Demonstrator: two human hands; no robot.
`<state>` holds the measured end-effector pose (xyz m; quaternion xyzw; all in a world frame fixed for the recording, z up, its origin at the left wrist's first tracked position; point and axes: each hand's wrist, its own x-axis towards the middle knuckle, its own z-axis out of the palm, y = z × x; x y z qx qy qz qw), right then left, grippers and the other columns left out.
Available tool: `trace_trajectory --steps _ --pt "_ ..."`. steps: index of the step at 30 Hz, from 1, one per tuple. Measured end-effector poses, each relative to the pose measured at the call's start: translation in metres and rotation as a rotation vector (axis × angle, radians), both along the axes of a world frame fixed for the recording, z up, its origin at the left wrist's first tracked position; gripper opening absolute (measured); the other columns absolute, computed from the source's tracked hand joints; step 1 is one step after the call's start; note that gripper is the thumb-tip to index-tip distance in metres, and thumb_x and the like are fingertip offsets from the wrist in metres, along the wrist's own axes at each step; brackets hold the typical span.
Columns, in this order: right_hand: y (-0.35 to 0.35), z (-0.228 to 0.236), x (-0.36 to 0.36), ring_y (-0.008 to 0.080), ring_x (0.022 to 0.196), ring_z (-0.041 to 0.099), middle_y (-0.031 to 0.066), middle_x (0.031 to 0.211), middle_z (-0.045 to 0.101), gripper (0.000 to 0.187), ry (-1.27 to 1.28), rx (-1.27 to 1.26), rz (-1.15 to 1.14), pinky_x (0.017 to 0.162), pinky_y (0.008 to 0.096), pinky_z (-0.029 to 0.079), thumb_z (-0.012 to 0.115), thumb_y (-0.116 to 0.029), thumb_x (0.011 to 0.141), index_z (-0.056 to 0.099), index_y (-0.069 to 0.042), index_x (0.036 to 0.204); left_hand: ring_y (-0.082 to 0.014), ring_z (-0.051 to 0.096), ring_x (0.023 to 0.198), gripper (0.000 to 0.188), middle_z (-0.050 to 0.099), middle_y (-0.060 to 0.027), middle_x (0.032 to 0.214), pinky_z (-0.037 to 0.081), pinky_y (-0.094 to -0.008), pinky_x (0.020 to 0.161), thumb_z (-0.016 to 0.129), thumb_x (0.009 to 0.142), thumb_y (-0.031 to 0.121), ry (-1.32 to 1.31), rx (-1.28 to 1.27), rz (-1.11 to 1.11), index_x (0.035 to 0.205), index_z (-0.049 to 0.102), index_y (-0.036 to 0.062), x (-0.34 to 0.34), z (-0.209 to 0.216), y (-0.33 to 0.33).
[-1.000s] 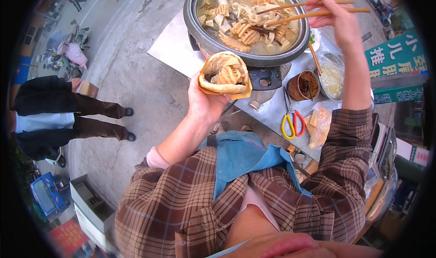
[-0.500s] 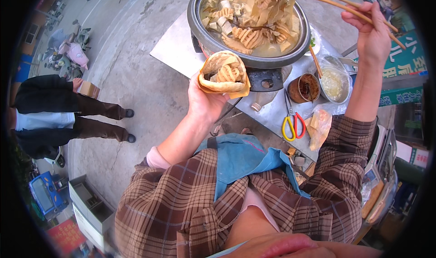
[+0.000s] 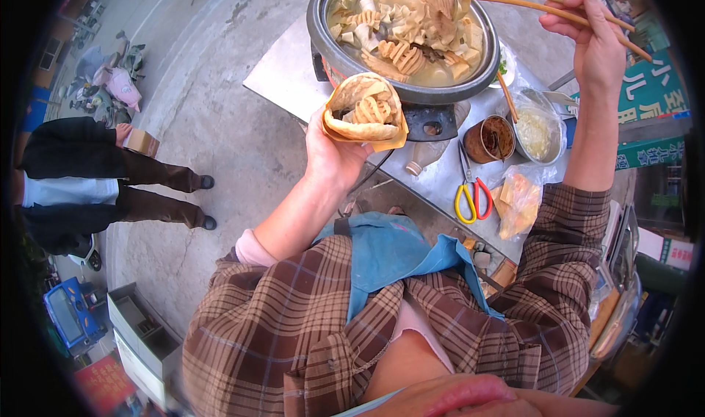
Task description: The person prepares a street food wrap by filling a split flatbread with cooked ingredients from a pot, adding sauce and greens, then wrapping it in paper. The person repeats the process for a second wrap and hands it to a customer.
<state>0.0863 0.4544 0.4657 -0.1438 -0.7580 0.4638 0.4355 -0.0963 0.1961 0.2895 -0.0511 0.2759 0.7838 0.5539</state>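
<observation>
steady the stuffed flatbread (image 3: 365,113) clasped in the left hand (image 3: 334,154) at upper centre — and drain the limp sheet (image 3: 443,7) over the pot (image 3: 440,94) with chopsticks (image 3: 514,2) pinched in the right hand (image 3: 596,41), upper right.

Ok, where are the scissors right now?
In the head view, right of centre: the scissors lie on the table, left of the clear plastic bag and beside the brown sauce container.

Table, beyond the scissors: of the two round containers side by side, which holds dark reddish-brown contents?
The left one: the brown tub near the scissors; the bowl to its right holds pale shreds.
</observation>
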Motion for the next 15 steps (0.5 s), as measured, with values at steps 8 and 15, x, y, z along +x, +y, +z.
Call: trace_trajectory --steps 8,15 --pt "0.017 -0.002 0.020 0.0245 0.074 0.066 0.0186 0.090 0.062 0.034 -0.013 -0.002 -0.076 0.068 0.0310 0.057 0.036 -0.023 0.097 0.054 0.005 0.090 -0.0289 0.051 0.112 0.049 0.052 -0.0103 0.124 0.039 -0.0515 0.092 0.026 0.090 0.040 0.009 0.011 0.003 0.123 0.046 0.0092 0.001 -0.001 0.008" --pt "0.028 0.057 0.047 0.0333 0.083 0.065 0.0201 0.095 0.060 0.032 0.049 0.161 -0.041 0.079 0.0374 0.054 0.033 -0.015 0.097 0.055 0.007 0.096 -0.0283 0.050 0.114 0.047 0.053 -0.0091 0.123 0.038 -0.0516 0.093 0.029 0.090 0.038 -0.029 -0.057 0.022 0.123 0.048 0.0093 0.007 0.008 0.005"
